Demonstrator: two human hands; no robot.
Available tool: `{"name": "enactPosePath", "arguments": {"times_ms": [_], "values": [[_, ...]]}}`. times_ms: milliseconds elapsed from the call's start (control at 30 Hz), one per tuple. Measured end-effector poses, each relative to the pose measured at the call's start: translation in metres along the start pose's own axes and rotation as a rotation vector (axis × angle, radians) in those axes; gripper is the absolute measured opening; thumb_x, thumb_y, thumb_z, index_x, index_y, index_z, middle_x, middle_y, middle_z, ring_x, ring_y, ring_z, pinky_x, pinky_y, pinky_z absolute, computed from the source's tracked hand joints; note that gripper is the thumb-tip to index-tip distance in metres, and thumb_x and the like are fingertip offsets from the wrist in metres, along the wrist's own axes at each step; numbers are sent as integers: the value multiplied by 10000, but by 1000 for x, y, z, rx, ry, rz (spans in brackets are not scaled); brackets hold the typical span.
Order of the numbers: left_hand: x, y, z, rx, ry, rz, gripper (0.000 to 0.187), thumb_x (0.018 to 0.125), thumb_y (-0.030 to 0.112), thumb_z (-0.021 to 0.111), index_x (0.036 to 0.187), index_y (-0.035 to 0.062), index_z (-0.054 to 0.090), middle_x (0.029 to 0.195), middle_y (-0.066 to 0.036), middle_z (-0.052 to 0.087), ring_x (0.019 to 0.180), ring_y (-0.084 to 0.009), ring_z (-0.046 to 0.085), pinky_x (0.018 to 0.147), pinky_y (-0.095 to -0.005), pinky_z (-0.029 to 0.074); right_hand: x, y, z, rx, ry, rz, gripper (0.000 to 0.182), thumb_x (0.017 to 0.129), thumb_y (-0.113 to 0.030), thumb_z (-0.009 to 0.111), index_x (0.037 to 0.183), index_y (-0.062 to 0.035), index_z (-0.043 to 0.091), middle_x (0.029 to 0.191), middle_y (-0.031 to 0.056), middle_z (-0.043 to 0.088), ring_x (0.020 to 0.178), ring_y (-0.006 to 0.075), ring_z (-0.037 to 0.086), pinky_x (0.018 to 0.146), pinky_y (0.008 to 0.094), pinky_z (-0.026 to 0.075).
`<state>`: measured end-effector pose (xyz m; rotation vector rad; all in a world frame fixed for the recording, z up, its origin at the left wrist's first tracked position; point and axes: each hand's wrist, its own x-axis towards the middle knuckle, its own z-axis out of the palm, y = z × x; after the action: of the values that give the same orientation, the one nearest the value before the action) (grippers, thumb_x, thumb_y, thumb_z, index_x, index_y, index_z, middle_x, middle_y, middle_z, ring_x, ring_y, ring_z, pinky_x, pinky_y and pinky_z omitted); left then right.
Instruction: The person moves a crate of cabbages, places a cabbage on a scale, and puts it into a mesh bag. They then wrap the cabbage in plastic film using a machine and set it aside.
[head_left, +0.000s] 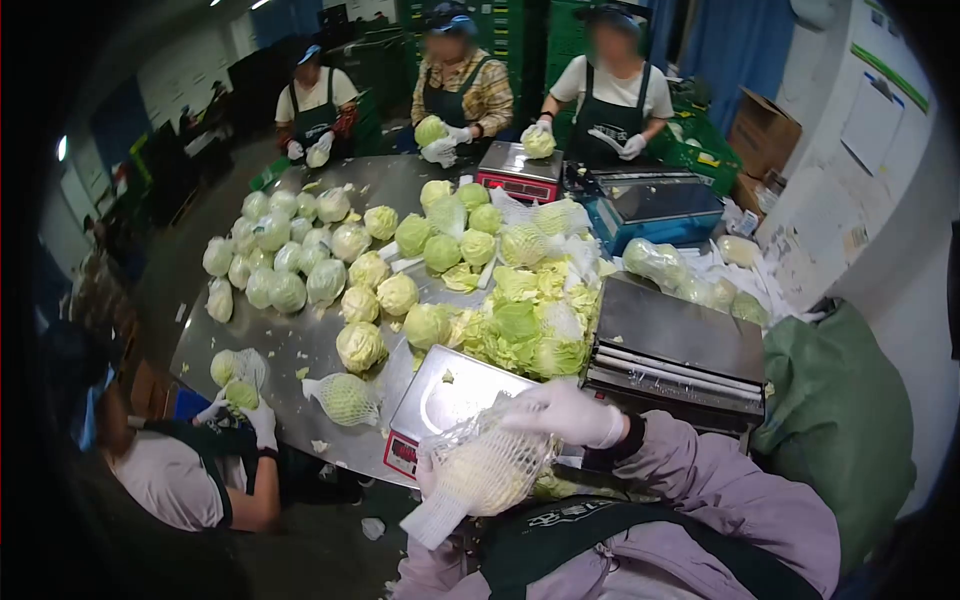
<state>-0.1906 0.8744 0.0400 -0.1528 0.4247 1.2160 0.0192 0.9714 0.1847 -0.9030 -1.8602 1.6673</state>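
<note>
Close to my body is a pale cabbage (pixel 490 470) inside a white foam net sleeve (pixel 437 515), whose bunched end hangs toward the lower left. My gloved right hand (pixel 565 412) grips the net's upper right side with bent fingers. On the cabbage's left side, my gloved left hand (pixel 427 474) supports it; most of its fingers are hidden behind the net. Just beyond stands a scale (pixel 455 385) with a metal plate and red display, a leaf scrap on it. Another netted cabbage (pixel 347 399) lies left of the scale.
Several wrapped cabbages (pixel 287 290) and bare cabbages (pixel 360 345) crowd the metal table (pixel 225 335). Loose leaves (pixel 520 325) are heaped beyond the scale. A wrapping machine (pixel 680 335) and green sack (pixel 840 400) are at right. Co-workers handle cabbages across the table and at left.
</note>
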Motion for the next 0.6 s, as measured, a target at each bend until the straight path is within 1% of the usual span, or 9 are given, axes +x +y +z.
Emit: {"name": "enactPosePath", "arguments": {"times_ms": [67,133,267,333,400,467,500,533,600], "values": [[19,-4,-24,198,-93,199,624,847,501,430,1226,10,501,1250,-196,518,1154,-327,493,995,-473,383,-4,39,-22,400,83,174,242,871,-233,644,949,-4,657,818,-13,638,758,86,570,710,244,461],[30,-7,11,81,-263,181,578,856,406,461,1194,-59,521,1175,-236,562,1125,-368,515,993,-511,384,-20,72,-24,55,94,97,354,909,-278,590,1165,-35,580,1061,24,618,944,84,554,777,240,445],[22,-24,88,308,-568,276,358,840,231,510,994,-68,633,1039,-179,640,1023,-305,585,961,-425,419,-74,78,3,1295,-132,363,570,966,-389,412,1415,-61,285,1423,79,377,1280,193,389,1028,362,362],[23,-26,110,1096,-534,262,283,864,162,505,973,-66,632,1028,-142,648,1020,-244,581,939,-363,417,-88,101,-3,1289,-45,386,592,953,-384,432,1419,-55,275,1427,110,371,1283,234,396,1071,404,320],[32,-24,113,1206,-359,198,242,876,121,530,1013,-56,620,1058,-123,633,1056,-183,552,916,-316,415,-97,102,-15,1310,-39,268,610,936,-372,456,1420,-52,268,1402,139,396,1260,262,428,1064,421,332],[50,-23,104,1285,-14,673,311,878,115,554,1145,-43,562,1120,-106,602,1085,-167,528,930,-305,404,-105,108,-32,1384,98,98,598,910,-368,493,1386,-48,323,1342,166,457,1225,293,464,1056,439,348],[50,-23,104,1419,43,675,543,817,223,667,1259,-22,470,1229,-175,514,1143,-257,495,978,-347,380,-113,113,-45,1416,144,51,606,901,-383,508,1373,-44,338,1337,168,460,1218,296,471,1049,448,357],[54,-27,91,1433,40,664,543,817,223,667,1259,-22,470,1229,-175,514,1143,-257,495,978,-347,380,-122,117,-58,1447,193,4,614,893,-398,523,1361,-40,352,1333,170,463,1210,299,477,1041,458,366],[68,-38,34,2154,147,763,799,701,322,775,1318,-5,387,1276,-258,422,1199,-369,420,1017,-394,349,-143,113,-84,1408,338,-65,646,868,-424,559,1345,-34,366,1324,170,471,1199,306,486,1030,471,379]]}}
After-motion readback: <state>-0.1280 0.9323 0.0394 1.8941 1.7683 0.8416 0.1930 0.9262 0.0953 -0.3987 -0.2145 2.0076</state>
